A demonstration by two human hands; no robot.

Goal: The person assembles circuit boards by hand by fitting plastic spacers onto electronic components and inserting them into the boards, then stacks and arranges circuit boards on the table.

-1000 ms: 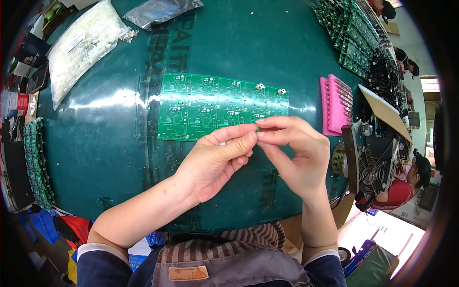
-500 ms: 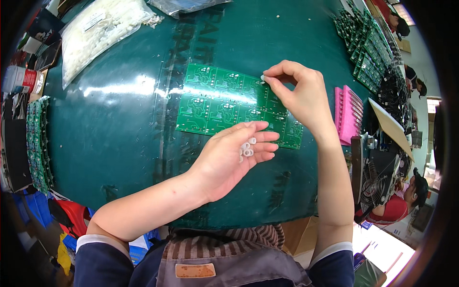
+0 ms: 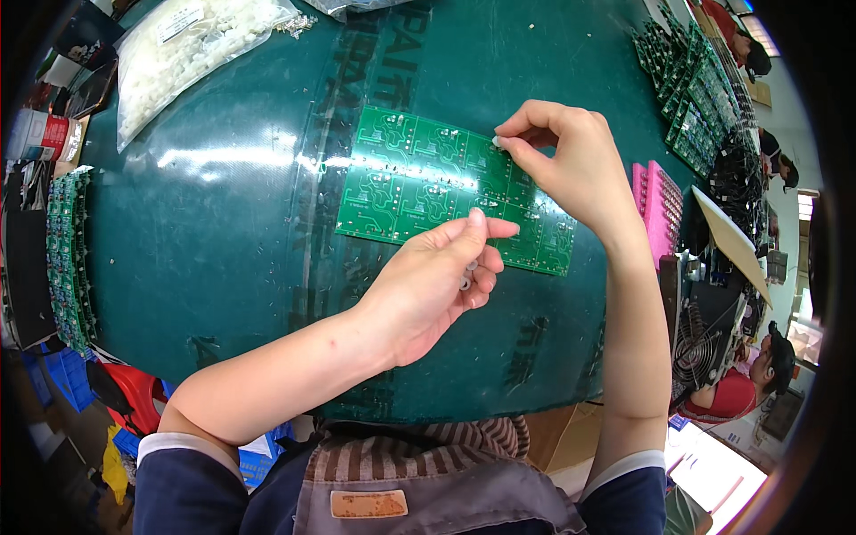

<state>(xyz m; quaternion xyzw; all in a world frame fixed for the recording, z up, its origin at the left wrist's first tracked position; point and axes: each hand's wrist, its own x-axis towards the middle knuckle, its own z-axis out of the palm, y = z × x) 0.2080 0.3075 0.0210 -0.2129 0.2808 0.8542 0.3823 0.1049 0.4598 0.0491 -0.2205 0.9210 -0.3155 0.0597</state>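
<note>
A green circuit board panel [image 3: 383, 192], with several repeated sections, lies flat on the dark green table mat [image 3: 241, 267]. Over the panel's far right part, my right hand [image 3: 566, 156] pinches a small white plastic spacer [image 3: 497, 141] between thumb and forefinger, at or just above the board. My left hand [image 3: 437, 276] is at the panel's near edge, palm turned up, its fingers curled around several more white spacers [image 3: 466, 282]. Its thumb and forefinger reach over the board. Part of the panel is hidden under both hands.
A clear bag of white plastic parts [image 3: 192, 49] lies at the far left. Stacked circuit boards stand along the left edge [image 3: 69, 254] and far right [image 3: 695, 107]. Pink foam holding small parts [image 3: 662, 209] sits right of my right forearm. A person [image 3: 749, 383] sits at the right.
My left hand's fingers have curled in over the white spacers, which lay on an open palm before. My right hand keeps its pinch in nearly the same place. The view has shifted slightly.
</note>
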